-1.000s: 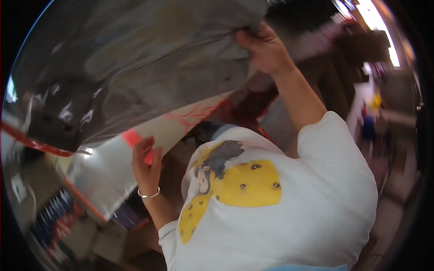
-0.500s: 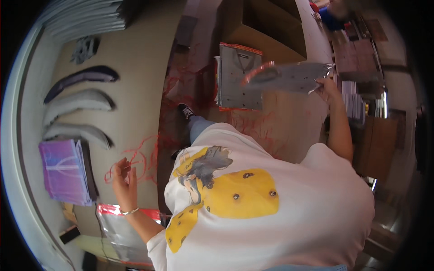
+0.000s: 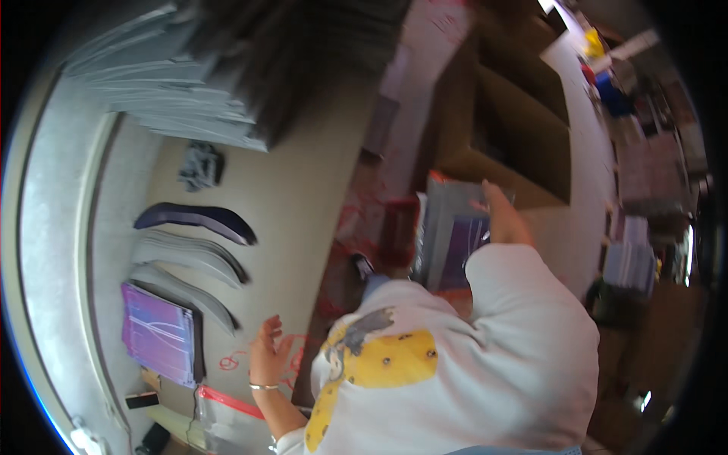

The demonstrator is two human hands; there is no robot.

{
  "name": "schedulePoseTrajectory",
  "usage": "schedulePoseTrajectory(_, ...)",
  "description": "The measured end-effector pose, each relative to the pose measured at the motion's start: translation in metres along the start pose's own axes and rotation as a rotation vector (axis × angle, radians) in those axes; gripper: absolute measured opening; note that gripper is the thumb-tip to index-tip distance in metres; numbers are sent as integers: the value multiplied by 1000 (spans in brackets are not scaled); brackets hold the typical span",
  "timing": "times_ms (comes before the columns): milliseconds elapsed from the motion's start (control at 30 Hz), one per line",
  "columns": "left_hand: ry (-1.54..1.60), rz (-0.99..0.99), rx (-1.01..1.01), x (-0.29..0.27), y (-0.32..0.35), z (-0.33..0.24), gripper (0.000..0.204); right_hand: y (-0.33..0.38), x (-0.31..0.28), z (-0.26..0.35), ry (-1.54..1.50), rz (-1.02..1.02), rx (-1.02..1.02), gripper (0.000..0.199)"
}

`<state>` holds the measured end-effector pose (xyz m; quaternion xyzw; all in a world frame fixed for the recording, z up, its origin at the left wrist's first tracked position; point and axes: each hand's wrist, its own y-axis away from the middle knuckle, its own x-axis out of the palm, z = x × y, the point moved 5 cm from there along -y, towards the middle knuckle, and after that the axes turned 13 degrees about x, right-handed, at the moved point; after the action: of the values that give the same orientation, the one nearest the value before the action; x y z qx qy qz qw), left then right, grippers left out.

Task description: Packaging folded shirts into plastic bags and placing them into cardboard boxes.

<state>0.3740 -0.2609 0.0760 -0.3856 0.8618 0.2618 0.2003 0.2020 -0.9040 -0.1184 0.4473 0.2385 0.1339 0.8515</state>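
Note:
At the right, my right hand (image 3: 496,205) is at the upper right of a packaged shirt (image 3: 462,250), its fingers closed on the bag's edge. A purple panel shows through the clear bag, which lies on a pile of similar packages beside the open carton. My right forearm and sleeve hide part of it. Nothing is in my left hand (image 3: 267,356), held over the table's near edge with fingers apart. Close to that hand lie thin red strips (image 3: 229,362) and a clear bag with a red band (image 3: 231,402).
Left of centre, the table (image 3: 303,227) bears curved grey collar pieces (image 3: 189,254), a dark one (image 3: 196,220), purple printed sheets (image 3: 159,334) and a crumpled grey piece (image 3: 200,165). Tall grey stacks (image 3: 167,91) stand beyond. A large open carton (image 3: 523,121) stands far right.
My right hand has brought the packaged shirt down onto the pile; its purple side now shows. My left hand remains open. The view has shifted, bringing more of the grey stacks into sight.

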Motion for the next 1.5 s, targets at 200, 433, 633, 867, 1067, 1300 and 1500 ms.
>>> schedulePoseTrajectory(200,231,-67,14,-18,-27,-36,45,213,221,175,394,585,-627,30)
schedulePoseTrajectory(433,438,38,296,-44,-101,-135,45,526,313,291,252,-57,-2284,32)
schedulePoseTrajectory(633,1203,-148,554,-109,-136,-194,77,590,283,242,692,52,-2546,27)
schedulePoseTrajectory(867,1115,-163,516,-155,-113,-186,34,635,218,136,1232,538,-2448,48)
schedulePoseTrajectory(1067,789,-38,509,-136,-24,-114,41,579,247,213,840,431,-2166,87)
schedulePoseTrajectory(1300,245,-548,3,-158,135,56,30,484,352,47,1543,1251,-939,43)
schedulePoseTrajectory(1500,-313,-1045,-931,-49,324,231,51,414,385,-101,1201,1350,-356,33)
